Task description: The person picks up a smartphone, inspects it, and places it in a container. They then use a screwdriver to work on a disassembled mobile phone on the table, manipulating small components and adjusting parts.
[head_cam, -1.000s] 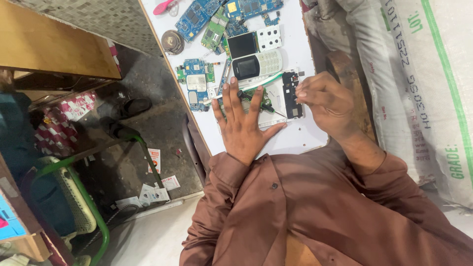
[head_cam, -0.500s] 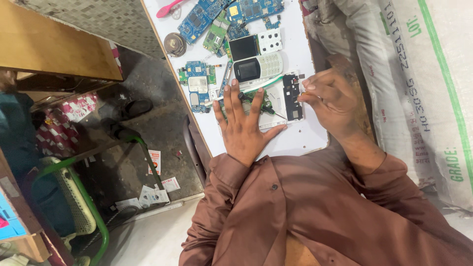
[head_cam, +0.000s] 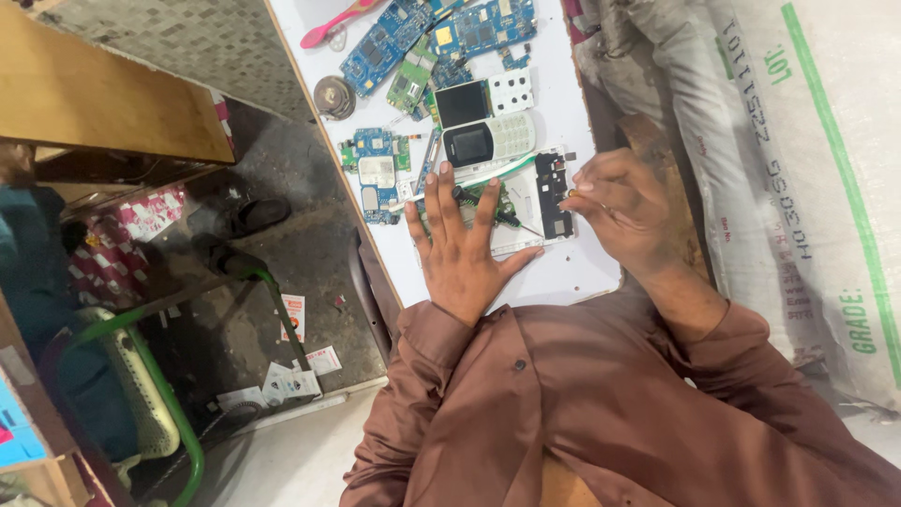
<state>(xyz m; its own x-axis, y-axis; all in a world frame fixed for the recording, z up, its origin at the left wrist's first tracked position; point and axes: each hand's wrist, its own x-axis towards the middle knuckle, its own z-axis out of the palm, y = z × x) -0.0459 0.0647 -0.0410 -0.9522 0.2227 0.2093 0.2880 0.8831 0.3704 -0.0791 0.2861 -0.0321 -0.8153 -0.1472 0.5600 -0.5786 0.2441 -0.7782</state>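
My left hand (head_cam: 462, 246) lies flat with fingers spread on a white phone frame (head_cam: 527, 237) and the green circuit board (head_cam: 490, 199) in it, thumb along the frame's near edge. A thin black tool (head_cam: 516, 223) lies between thumb and forefinger. My right hand (head_cam: 627, 205) hovers at the frame's right side, fingertips pinched together beside a black phone part (head_cam: 554, 192). Whether anything sits in the pinch is too small to tell. A white keypad phone (head_cam: 488, 141) lies just beyond my left fingers.
Several blue and green circuit boards (head_cam: 413, 38), a pink toothbrush (head_cam: 340, 21), a small screen (head_cam: 462, 101) and a round metal part (head_cam: 333, 96) lie on the white table (head_cam: 572, 272). A printed white sack (head_cam: 807, 178) is on the right. A green-framed chair (head_cam: 150, 394) stands on the floor to the left.
The view has drifted a little, so the table sits lower in frame. Both hands stay in the same places on the phone frame.
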